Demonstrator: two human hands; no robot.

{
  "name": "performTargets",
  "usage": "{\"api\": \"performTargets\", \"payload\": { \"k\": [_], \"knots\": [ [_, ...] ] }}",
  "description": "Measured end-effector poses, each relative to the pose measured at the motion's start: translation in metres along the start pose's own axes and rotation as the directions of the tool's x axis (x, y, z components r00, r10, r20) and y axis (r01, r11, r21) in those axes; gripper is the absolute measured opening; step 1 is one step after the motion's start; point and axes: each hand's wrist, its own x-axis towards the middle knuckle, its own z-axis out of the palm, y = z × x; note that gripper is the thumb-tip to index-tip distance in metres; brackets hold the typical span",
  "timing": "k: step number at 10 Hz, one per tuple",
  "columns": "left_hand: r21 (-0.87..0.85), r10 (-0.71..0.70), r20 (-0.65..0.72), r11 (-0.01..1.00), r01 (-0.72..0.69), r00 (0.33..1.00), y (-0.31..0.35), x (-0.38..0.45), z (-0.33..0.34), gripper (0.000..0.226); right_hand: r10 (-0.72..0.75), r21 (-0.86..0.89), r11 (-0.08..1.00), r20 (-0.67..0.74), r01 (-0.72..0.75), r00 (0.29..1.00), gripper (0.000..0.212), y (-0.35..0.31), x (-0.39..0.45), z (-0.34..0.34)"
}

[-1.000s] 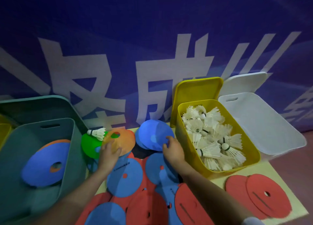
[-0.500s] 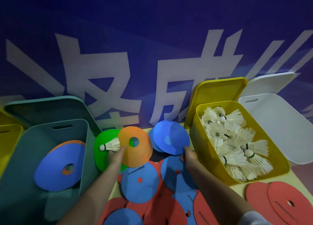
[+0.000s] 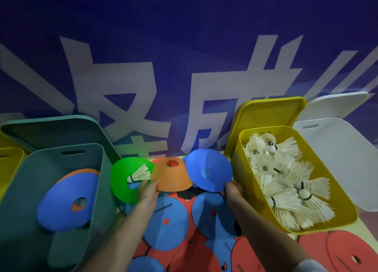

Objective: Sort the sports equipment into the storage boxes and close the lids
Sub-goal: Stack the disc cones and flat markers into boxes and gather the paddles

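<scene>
1. left hand (image 3: 147, 192): fingers pinch the near rim of the orange cone (image 3: 173, 176), which is tilted up off the pile, likely to free it for the move to the teal box (image 3: 24, 189).
2. right hand (image 3: 233, 189): fingers grip the lower edge of the blue cone (image 3: 208, 172), raised on edge beside the yellow box (image 3: 241, 169). holding one cone in each hand suggests both go over in a single transfer.
3. a loose shuttlecock (image 3: 140, 174) lies on the green cone (image 3: 122, 179), just left of the orange cone. it belongs with the shuttlecocks (image 3: 286, 179) in the yellow box and should be cleared before the green cone is lifted, or it may roll off.
4. the teal box already holds a blue cone over an orange one, so cones are sorted there.
5. many flat cones remain on the counter (image 3: 290, 236).
6. the yellow lid (image 3: 270, 112) and teal lid (image 3: 51, 128) lean behind their boxes; no box is closed yet. task is partway done.
</scene>
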Motion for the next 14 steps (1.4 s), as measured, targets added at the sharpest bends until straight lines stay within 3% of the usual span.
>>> {"api": "performTargets", "payload": {
  "k": [1, 2, 3, 4, 5, 6, 7, 8, 9, 10, 11, 12, 13, 14],
  "knots": [
    [-0.019, 0.02, 0.048, 1.0, -0.019, 0.999, 0.005, -0.017, -0.003, 0.042, -0.063, -0.007, 0.998, -0.02, 0.063, 0.998, 0.024, 0.003, -0.012, -0.008],
    [0.145, 0.259, 0.071, 0.953, -0.267, 0.963, 0.015, -0.035, -0.009, 0.054, -0.157, -0.065, 0.985, 0.005, 0.157, 0.988, 0.021, 0.022, -0.017, -0.02],
    [0.35, 0.555, 0.177, 0.736, -0.579, 0.813, 0.032, -0.068, -0.011, 0.045, -0.224, -0.086, 0.97, 0.047, 0.227, 0.973, 0.022, 0.036, -0.035, -0.035],
    [0.448, 0.661, 0.439, 0.426, -0.786, 0.609, 0.028, -0.097, -0.015, 0.035, -0.188, -0.085, 0.977, 0.069, 0.194, 0.98, 0.02, 0.047, -0.049, -0.052],
    [0.455, 0.633, 0.619, 0.195, -0.869, 0.466, 0.0, -0.105, -0.032, 0.025, -0.135, -0.033, 0.99, 0.105, 0.139, 0.985, 0.024, 0.059, -0.059, -0.066],
    [0.462, 0.536, 0.721, 0.099, -0.881, 0.438, -0.027, -0.111, -0.043, 0.037, -0.227, -0.12, 0.963, 0.106, 0.239, 0.968, 0.033, 0.074, -0.072, -0.076],
    [0.42, 0.47, 0.787, 0.069, -0.905, 0.401, -0.062, -0.114, -0.063, 0.03, -0.354, -0.127, 0.922, 0.105, 0.365, 0.929, 0.038, 0.098, -0.089, -0.089],
    [0.482, 0.414, 0.751, 0.189, -0.855, 0.515, -0.078, -0.119, -0.077, 0.021, -0.444, -0.152, 0.876, 0.118, 0.458, 0.888, 0.04, 0.114, -0.109, -0.106],
    [0.541, 0.452, 0.606, 0.37, -0.756, 0.655, -0.081, -0.119, -0.088, 0.025, -0.479, -0.167, 0.856, 0.099, 0.489, 0.872, 0.045, 0.124, -0.115, -0.121],
    [0.649, 0.492, 0.365, 0.475, -0.595, 0.791, -0.073, -0.111, -0.091, 0.05, -0.519, -0.184, 0.831, 0.084, 0.526, 0.85, 0.047, 0.131, -0.119, -0.128],
    [0.729, 0.372, 0.199, 0.562, -0.391, 0.907, -0.071, -0.094, -0.087, 0.049, -0.513, -0.19, 0.833, 0.081, 0.519, 0.854, 0.048, 0.135, -0.124, -0.134],
    [0.638, 0.224, 0.204, 0.708, -0.303, 0.953, -0.071, -0.096, -0.078, 0.049, -0.489, -0.199, 0.849, 0.06, 0.49, 0.87, 0.05, 0.142, -0.129, -0.134],
    [0.629, 0.196, 0.204, 0.724, -0.282, 0.959, -0.072, -0.102, -0.068, 0.055, -0.461, -0.187, 0.869, 0.025, 0.457, 0.887, 0.049, 0.147, -0.134, -0.127],
    [0.617, 0.286, 0.24, 0.693, -0.373, 0.928, -0.067, -0.11, -0.06, 0.057, -0.455, -0.144, 0.882, -0.016, 0.448, 0.89, 0.052, 0.15, -0.133, -0.118]
  ]
}}
